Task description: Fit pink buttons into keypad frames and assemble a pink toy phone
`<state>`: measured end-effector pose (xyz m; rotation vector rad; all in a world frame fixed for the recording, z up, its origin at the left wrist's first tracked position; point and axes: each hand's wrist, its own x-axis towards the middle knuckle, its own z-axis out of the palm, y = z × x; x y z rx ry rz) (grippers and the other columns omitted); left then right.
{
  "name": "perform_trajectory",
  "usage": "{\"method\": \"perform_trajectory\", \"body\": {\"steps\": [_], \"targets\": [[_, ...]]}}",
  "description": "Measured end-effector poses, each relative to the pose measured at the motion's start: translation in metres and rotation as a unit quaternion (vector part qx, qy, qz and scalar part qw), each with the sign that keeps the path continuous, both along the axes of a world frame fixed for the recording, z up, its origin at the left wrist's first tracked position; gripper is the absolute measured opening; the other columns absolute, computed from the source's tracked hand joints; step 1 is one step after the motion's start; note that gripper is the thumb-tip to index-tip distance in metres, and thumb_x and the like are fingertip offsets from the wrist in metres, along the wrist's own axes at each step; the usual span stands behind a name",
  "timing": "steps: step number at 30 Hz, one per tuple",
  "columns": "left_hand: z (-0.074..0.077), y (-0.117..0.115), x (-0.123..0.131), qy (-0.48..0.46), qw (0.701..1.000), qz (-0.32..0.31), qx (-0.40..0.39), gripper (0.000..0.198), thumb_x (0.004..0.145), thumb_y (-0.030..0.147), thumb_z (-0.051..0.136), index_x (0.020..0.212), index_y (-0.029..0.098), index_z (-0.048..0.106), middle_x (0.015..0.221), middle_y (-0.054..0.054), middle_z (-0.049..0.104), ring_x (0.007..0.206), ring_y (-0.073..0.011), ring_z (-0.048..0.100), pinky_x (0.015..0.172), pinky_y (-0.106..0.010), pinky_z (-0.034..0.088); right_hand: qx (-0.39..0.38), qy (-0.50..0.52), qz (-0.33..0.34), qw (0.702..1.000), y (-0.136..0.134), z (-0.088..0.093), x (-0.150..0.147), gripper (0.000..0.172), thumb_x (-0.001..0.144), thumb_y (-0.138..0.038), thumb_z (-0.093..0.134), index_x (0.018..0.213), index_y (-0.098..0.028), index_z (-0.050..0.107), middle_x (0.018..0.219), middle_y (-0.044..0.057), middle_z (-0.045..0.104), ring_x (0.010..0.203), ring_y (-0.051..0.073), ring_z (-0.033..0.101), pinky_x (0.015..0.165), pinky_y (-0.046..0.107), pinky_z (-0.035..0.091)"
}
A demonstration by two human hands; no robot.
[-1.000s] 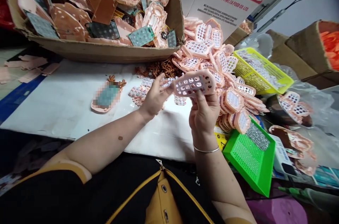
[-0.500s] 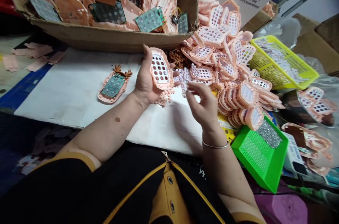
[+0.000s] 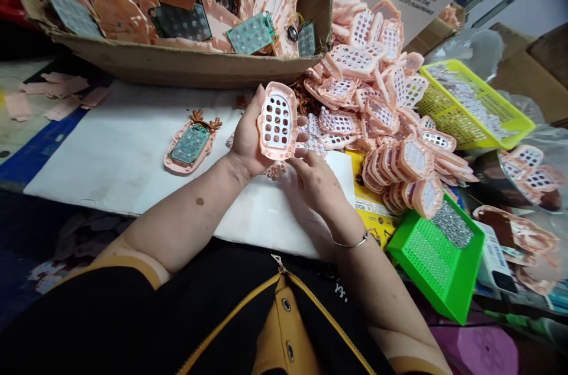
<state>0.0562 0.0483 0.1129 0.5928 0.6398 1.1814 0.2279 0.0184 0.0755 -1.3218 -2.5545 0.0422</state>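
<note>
My left hand [image 3: 249, 141] is wrapped around the edges of a pink plastic casing half [image 3: 266, 144], its inner side up. A white panel with rows of holes is set in the casing. Just at the casing's lower right corner is my right hand [image 3: 317, 183], fingers stretched and thumb slightly apart; I see nothing in it, and cannot tell whether it touches the casing. Small pink button pieces [image 3: 276, 171] lie below the casing, partly hidden. To the left lies another pink casing [image 3: 174, 167] with a green circuit board [image 3: 191, 144] and brown antlers [image 3: 206, 120].
A cardboard box [image 3: 190, 64] of casings and boards stands behind. Pink casings [image 3: 355, 61] are heaped to the right, with stacked casings [image 3: 381, 171] in front. Nearby are a yellow basket [image 3: 477, 106] of white pieces and a green tray [image 3: 437, 280] holding small screws [image 3: 452, 226].
The casing in my left hand has shifted slightly right and turned more upright. My right hand has moved left and down to the casing's lower corner.
</note>
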Motion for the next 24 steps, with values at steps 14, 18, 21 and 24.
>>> {"method": "perform_trajectory", "body": {"steps": [14, 18, 21, 24], "targets": [[-0.005, 0.0, 0.006, -0.014, 1.0, 0.0, -0.011, 0.076, 0.088, 0.074, 0.033, 0.131, 0.016, 0.055, 0.095, -0.01, 0.071, 0.097, -0.0283, 0.07, 0.076, -0.041, 0.06, -0.05, 0.49, -0.11, 0.863, 0.01, 0.003, 0.016, 0.018, 0.085, -0.035, 0.069, 0.101, -0.029, 0.071, 0.089, 0.0, 0.072, 0.081, 0.016, 0.067, 0.08, 0.036, 0.057], [-0.008, -0.002, 0.012, -0.007, 1.0, -0.021, -0.016, 0.077, 0.085, 0.077, 0.036, 0.131, 0.017, 0.055, 0.096, -0.01, 0.072, 0.097, -0.0282, 0.07, 0.077, -0.041, 0.06, -0.146, 0.622, -0.093, 0.764, 0.001, 0.013, 0.004, 0.024, 0.077, -0.034, 0.078, 0.1, -0.031, 0.072, 0.078, -0.005, 0.071, 0.067, 0.012, 0.065, 0.067, 0.03, 0.057], [-0.009, -0.003, 0.014, -0.009, 0.999, -0.035, -0.013, 0.079, 0.085, 0.078, 0.035, 0.131, 0.017, 0.055, 0.095, -0.01, 0.072, 0.096, -0.0281, 0.071, 0.077, -0.042, 0.06, -0.159, 0.637, -0.103, 0.747, -0.006, 0.014, -0.001, 0.017, 0.074, -0.034, 0.08, 0.09, -0.029, 0.075, 0.08, -0.004, 0.074, 0.064, 0.011, 0.064, 0.064, 0.03, 0.058], [-0.009, -0.003, 0.014, -0.026, 0.999, -0.037, -0.018, 0.076, 0.088, 0.075, 0.035, 0.129, 0.016, 0.056, 0.093, -0.01, 0.072, 0.094, -0.0275, 0.072, 0.076, -0.041, 0.06, -0.176, 0.645, -0.098, 0.737, -0.01, 0.014, -0.002, 0.023, 0.071, -0.033, 0.083, 0.093, -0.03, 0.077, 0.085, -0.003, 0.077, 0.07, 0.013, 0.068, 0.073, 0.035, 0.061]]}}
